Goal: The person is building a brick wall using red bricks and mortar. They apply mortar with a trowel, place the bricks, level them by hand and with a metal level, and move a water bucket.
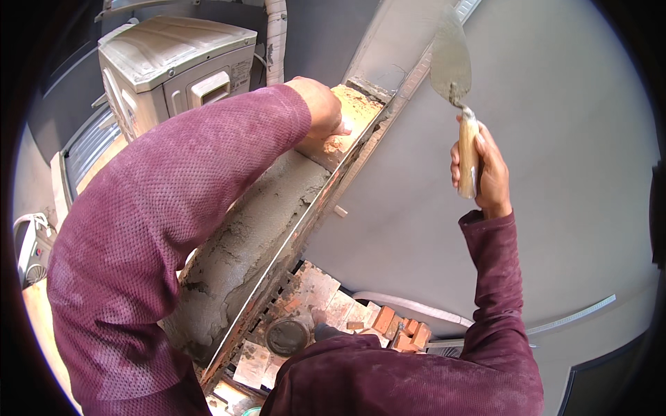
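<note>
My left hand is closed on an orange brick at the far end of a low wall, with part of the fingers hidden behind the hand itself. The brick lies on the wall top beside a grey wall, next to a long bed of wet mortar. Out to the right, my right hand grips the wooden handle of a pointed trowel. Its blade points up and carries a grey mortar film. A taut pale string runs along the wall's right edge.
An outdoor air-conditioner unit stands at the upper left, near a wrapped pipe. Below the wall are a round bucket of mortar and several loose orange bricks. A large grey wall rises on the right.
</note>
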`<state>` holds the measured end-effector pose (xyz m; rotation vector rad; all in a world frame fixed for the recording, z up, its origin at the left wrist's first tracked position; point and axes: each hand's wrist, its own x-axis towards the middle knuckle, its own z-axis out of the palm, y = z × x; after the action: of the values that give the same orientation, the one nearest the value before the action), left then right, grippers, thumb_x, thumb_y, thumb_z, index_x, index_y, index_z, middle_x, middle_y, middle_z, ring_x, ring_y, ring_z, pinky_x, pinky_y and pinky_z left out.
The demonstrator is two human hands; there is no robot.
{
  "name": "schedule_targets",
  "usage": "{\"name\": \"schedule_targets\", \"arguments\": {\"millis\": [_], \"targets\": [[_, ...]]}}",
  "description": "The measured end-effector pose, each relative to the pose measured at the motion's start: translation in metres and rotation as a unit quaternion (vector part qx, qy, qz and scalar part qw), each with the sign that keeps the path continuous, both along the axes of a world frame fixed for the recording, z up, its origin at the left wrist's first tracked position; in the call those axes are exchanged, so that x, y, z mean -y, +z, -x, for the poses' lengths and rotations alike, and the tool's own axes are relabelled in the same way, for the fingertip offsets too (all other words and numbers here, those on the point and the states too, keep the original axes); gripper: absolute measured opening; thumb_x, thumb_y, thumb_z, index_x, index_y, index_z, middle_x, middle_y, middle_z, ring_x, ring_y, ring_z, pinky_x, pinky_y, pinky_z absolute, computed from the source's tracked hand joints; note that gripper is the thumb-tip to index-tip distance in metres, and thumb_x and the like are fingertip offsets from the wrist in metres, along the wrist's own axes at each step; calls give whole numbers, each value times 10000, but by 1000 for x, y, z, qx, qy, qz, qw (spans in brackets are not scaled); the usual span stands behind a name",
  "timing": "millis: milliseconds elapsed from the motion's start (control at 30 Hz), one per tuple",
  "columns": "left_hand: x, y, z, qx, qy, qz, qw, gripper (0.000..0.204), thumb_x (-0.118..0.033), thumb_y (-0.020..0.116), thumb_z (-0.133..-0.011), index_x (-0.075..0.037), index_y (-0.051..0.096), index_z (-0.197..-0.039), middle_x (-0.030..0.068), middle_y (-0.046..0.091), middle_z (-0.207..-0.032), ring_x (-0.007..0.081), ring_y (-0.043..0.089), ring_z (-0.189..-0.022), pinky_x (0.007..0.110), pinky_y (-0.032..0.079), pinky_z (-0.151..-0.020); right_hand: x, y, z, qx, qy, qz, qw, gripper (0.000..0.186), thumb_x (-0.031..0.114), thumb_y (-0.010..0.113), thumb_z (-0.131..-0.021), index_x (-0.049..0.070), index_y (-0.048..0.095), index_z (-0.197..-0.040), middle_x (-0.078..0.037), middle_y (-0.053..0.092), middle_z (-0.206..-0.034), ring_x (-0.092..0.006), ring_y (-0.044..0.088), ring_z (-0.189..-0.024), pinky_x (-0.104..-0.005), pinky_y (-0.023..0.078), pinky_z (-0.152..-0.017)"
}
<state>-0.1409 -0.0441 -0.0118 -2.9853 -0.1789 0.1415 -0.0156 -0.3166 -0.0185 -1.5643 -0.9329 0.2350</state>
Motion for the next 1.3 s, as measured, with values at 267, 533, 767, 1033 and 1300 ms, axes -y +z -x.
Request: {"name": "schedule_targets", "arguments": {"millis": [267, 533, 767, 1033, 1300], "targets": [[-16, 37, -32, -19, 3, -18, 1000, 684, -496, 673, -867, -3, 569, -1329, 217, 626, -1227, 323, 600, -1165, 409, 468, -997, 36, -192, -3, -264, 19, -89, 960, 440, 377, 408, -1032, 60, 455, -1333, -55, 506, -698, -123, 487, -434, -270, 442, -374], [4, 34, -52, -81, -38, 41, 995, 680, -328, 724, -836, -21, 496, -1399, 177, 514, -1416, 348, 487, -1304, 408, 390, -1100, -28, -262, -9, 26, -237, -42, 970, 404, 178, 647, -902, 22, 467, -1228, -228, 639, -1003, -390, 647, -917, -448, 507, -810], [9, 32, -54, -79, -44, 20, 996, 663, -230, 719, -836, -45, 473, -1424, 172, 486, -1448, 339, 461, -1332, 405, 361, -1128, -77, -280, 10, 46, -267, -98, 957, 454, 140, 653, -893, -1, 432, -1264, -265, 586, -1116, -442, 595, -1011, -476, 481, -858], [8, 26, -50, -56, -27, 7, 998, 666, -306, 732, -851, -142, 475, -1444, 139, 532, -1408, 321, 494, -1301, 409, 383, -1103, -103, -279, 23, -12, -234, -144, 961, 547, 145, 640, -918, -65, 422, -1374, -282, 567, -1239, -394, 582, -1133, -428, 464, -975], [7, 18, -41, -22, -16, 26, 999, 558, -275, 683, -903, -164, 512, -1423, 163, 651, -1235, 330, 610, -1156, 411, 466, -996, -93, -266, 72, -65, -170, -164, 969, 615, 191, 663, -925, -87, 397, -1405, -248, 524, -1353, -314, 516, -1263, -368, 385, -1076]]}}
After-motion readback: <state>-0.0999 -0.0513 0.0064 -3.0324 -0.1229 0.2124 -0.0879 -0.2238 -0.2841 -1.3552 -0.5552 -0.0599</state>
